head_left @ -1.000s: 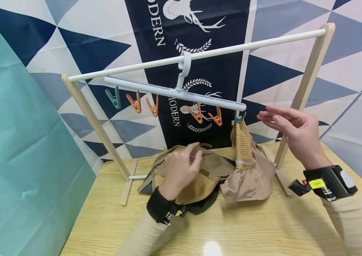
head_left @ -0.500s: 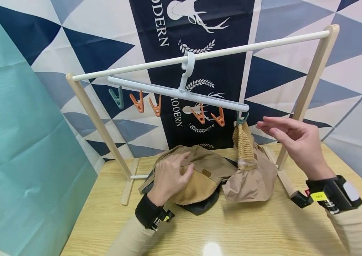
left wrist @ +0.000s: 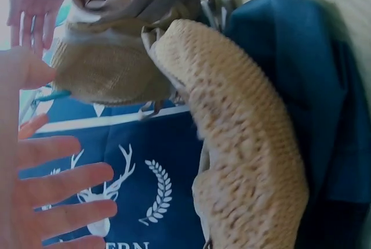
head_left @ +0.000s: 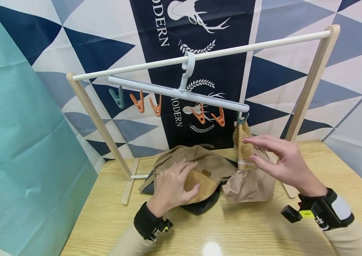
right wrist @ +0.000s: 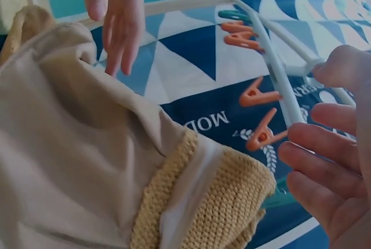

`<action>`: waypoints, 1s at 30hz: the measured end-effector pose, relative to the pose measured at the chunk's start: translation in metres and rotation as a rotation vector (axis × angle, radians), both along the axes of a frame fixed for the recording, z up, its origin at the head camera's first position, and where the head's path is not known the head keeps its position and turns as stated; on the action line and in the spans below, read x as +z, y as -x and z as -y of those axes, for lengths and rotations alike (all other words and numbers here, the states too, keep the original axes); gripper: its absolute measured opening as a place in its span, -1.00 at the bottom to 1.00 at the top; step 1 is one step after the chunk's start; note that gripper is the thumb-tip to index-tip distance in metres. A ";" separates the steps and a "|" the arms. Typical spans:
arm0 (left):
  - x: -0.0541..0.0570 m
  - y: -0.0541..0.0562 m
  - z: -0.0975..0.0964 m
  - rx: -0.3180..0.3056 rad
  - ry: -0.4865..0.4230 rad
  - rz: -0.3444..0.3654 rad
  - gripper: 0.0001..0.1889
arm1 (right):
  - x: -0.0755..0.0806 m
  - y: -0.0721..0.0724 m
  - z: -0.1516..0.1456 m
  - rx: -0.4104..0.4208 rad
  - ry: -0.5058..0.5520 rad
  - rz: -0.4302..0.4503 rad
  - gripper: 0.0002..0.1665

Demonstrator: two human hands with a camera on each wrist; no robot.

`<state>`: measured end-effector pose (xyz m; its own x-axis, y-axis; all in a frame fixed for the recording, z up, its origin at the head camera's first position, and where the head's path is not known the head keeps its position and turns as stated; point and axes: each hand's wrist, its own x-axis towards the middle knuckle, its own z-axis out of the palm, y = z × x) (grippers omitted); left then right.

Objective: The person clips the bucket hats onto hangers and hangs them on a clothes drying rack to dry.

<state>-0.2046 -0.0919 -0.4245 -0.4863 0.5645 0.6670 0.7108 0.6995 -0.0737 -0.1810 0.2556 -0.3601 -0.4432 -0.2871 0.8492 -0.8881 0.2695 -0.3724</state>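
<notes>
A tan cloth piece with a mustard knitted band [head_left: 243, 142] hangs from a teal clip [head_left: 242, 119] at the right end of a pale blue clip hanger [head_left: 168, 91]. My right hand [head_left: 284, 161] is beside this band, fingers extended and thumb apart, holding nothing; the right wrist view shows a gap between fingers and cloth. On the table, left of the hanging piece, lies a tan bundle [head_left: 197, 156] with a knitted panel [right wrist: 17, 31] and dark lining [left wrist: 290, 46]. My left hand [head_left: 172, 185] hovers in front of it, fingers spread, with nothing in it.
The hanger hooks over the white bar [head_left: 248, 47] of a rack with wooden posts [head_left: 312, 81]. Several orange clips [head_left: 157, 106] and another teal clip [head_left: 118, 97] dangle from it. Behind stands a patterned cloth backdrop [head_left: 100, 28]; the wooden table [head_left: 238, 231] extends in front.
My right hand has moved down and left from beside the clip to beside the knitted band. The left hand has shifted left and slightly down, its fingers spreading.
</notes>
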 end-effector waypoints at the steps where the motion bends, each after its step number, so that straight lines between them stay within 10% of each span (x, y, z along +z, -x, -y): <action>1: -0.001 -0.002 -0.002 0.006 0.010 0.003 -0.34 | -0.001 -0.001 0.001 -0.021 -0.017 -0.018 -0.46; 12: -0.013 -0.011 -0.028 0.071 -0.004 0.104 -0.21 | -0.007 -0.007 0.010 -0.007 0.028 0.028 -0.35; 24: -0.019 -0.008 -0.031 0.078 0.005 0.116 -0.19 | -0.019 -0.005 0.019 0.025 0.001 -0.048 -0.60; 30: -0.022 -0.009 -0.035 0.089 0.004 0.140 -0.18 | -0.019 -0.003 0.023 -0.003 -0.075 -0.156 -0.38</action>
<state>-0.1952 -0.0569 -0.4466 -0.6229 0.5174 0.5868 0.6493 0.7603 0.0189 -0.1780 0.2328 -0.3792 -0.3090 -0.3513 0.8838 -0.9327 0.2939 -0.2093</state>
